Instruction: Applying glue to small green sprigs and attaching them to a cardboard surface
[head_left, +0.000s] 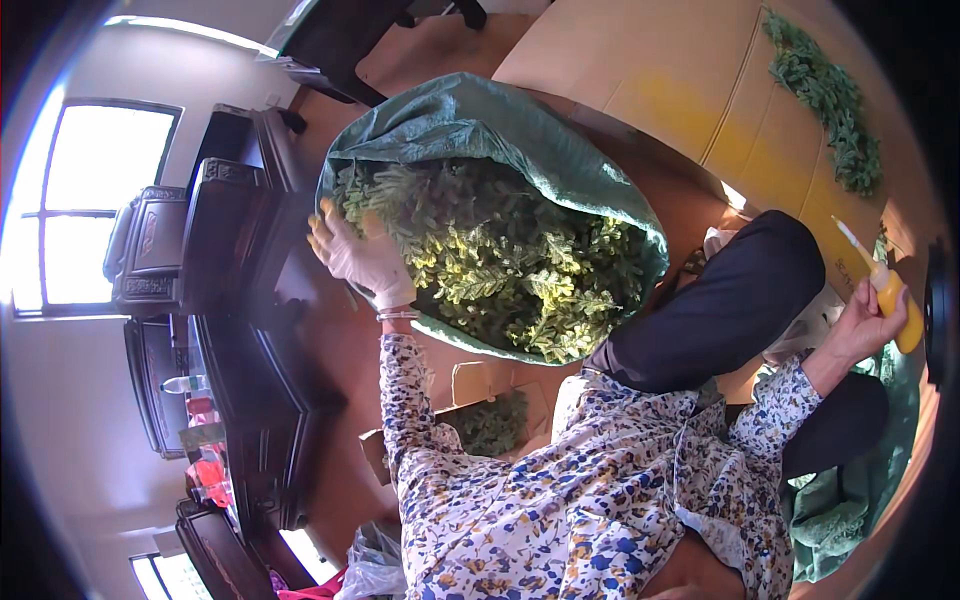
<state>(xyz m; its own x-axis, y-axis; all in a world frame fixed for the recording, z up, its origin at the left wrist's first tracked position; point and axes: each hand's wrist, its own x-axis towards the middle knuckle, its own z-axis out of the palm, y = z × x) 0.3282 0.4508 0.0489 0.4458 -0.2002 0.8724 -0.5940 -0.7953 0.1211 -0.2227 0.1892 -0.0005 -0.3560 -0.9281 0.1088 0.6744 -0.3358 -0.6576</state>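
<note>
A large green sack (470,120) lies open in front of me, full of green artificial fir sprigs (500,260). My left hand (358,252), in a white glove, rests on the sack's left rim and reaches into the sprigs. My right hand (868,322) is bare and raised at the far right, shut on a yellow squeeze bottle (893,300) with a thin white nozzle pointing up and left. My flowered sleeves and a dark trouser knee (720,310) fill the lower middle.
Flattened cardboard (660,70) covers the floor at the back, with a strip of green sprigs (828,95) on it. A small open carton (490,415) with sprigs sits by my left arm. Dark carved wooden furniture (220,230) stands to the left under a window.
</note>
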